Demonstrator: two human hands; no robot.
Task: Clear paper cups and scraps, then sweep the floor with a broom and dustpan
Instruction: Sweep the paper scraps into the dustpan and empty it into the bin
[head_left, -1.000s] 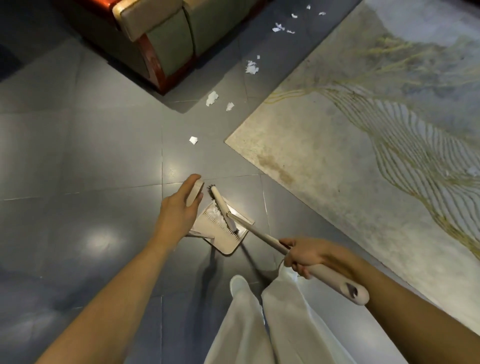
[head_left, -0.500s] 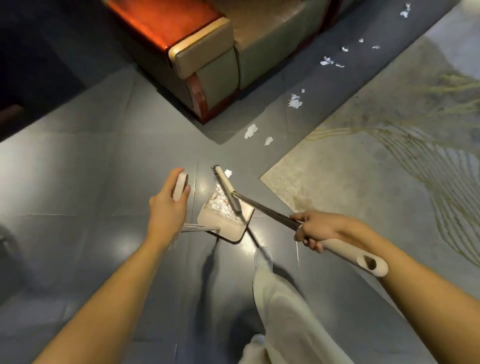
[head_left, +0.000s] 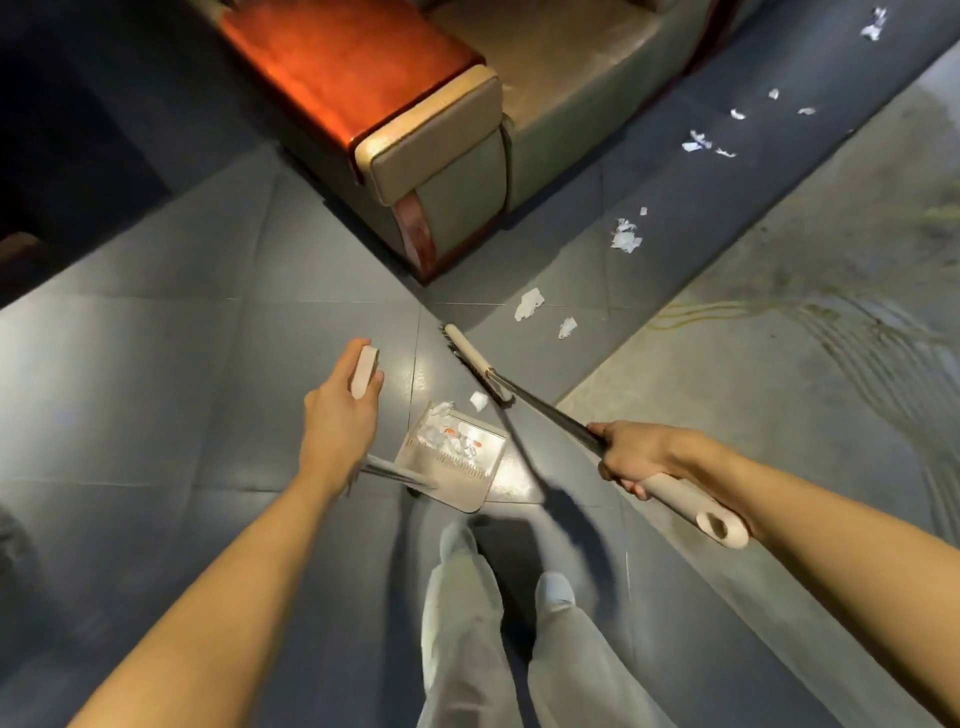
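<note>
My left hand grips the beige top of the dustpan handle. The dustpan sits low over the grey tiles with white scraps inside it. My right hand holds the broom handle near its beige end. The broom head lies on the floor just beyond the pan. One small scrap lies between the broom head and the pan. More paper scraps trail toward the upper right, with a bigger clump farther on.
A sofa with an orange wooden armrest stands straight ahead. A pale patterned rug covers the floor on the right, its corner near the broom. My legs in light trousers are below the pan.
The broom head has lifted out of the dustpan and swung forward onto the floor beyond it. The view has moved closer to the sofa and the scraps.
</note>
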